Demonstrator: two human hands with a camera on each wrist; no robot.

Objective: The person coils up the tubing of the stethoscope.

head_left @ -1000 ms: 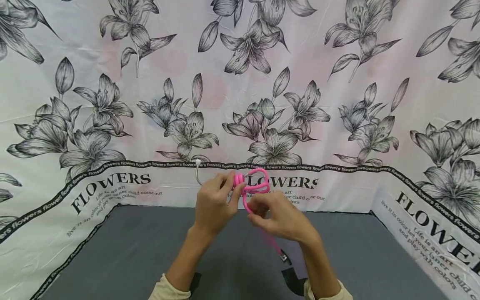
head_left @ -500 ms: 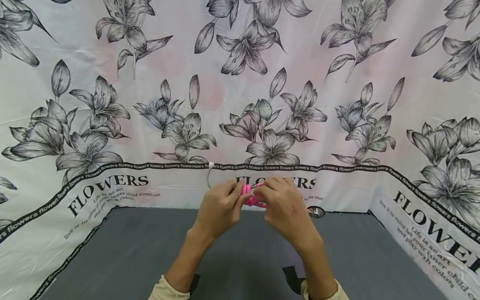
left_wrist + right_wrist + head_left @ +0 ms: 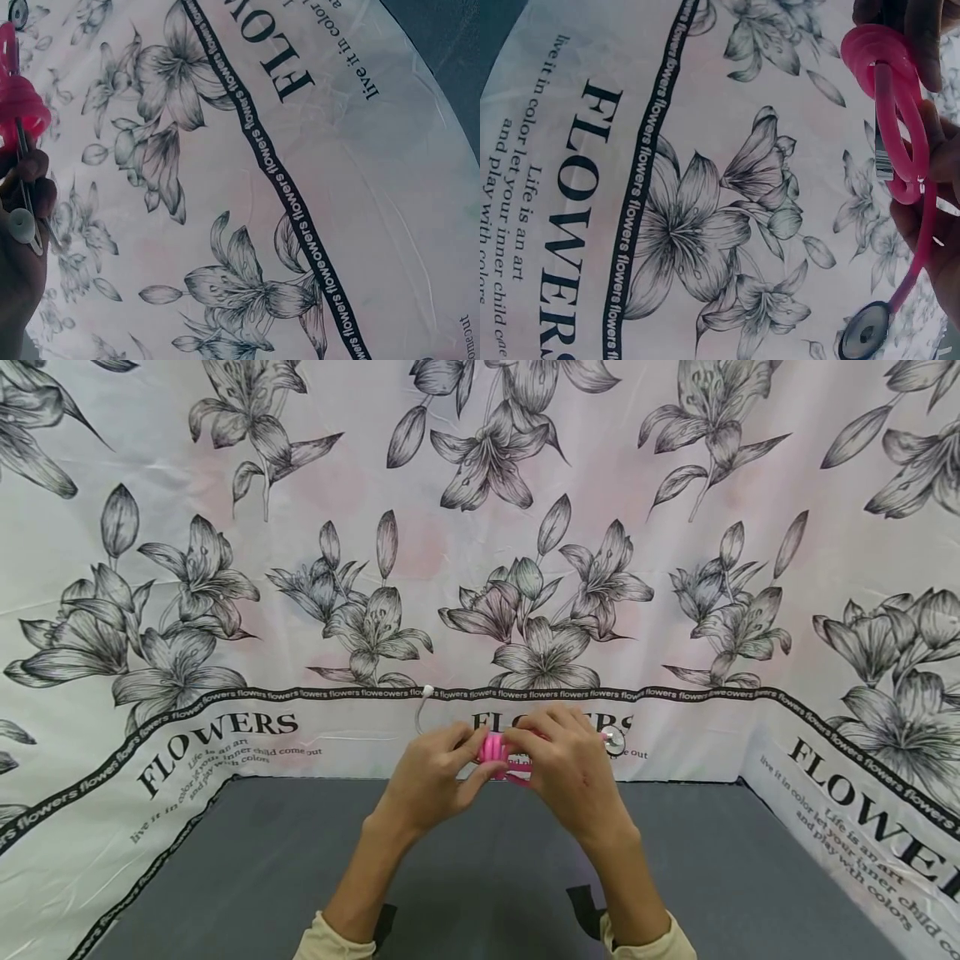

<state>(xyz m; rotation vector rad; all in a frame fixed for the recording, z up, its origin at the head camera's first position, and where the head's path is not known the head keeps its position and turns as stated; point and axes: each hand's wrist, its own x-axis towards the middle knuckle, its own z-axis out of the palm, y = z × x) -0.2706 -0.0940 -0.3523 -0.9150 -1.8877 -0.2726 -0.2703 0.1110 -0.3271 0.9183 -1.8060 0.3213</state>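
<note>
A stethoscope with pink tubing (image 3: pixel 492 748) is held up between both hands above the far part of the table. Its tube is wound in tight turns around the metal ear tubes, with a loop (image 3: pixel 915 135) standing out on the right side. My left hand (image 3: pixel 427 781) pinches the wound turns between fingers and thumb. A white ear tip (image 3: pixel 428 691) sticks up behind that hand. My right hand (image 3: pixel 576 781) grips the loop close beside the turns, its fingers hiding part of the tube. Past the right fingers, the round metal chest piece (image 3: pixel 613 741) hangs at the tube's end.
Under the hands lies a dark grey tabletop (image 3: pixel 300 860). A white cloth (image 3: pixel 360 735) printed with flowers and lettering rises behind it and along both sides. Black straps (image 3: pixel 585 910) show at the wrists by the sleeves.
The right hand has moved up and inward, from the tube below to the loop beside the turns. The chest piece has swung from below up to the right. The left hand shifted slightly right.
</note>
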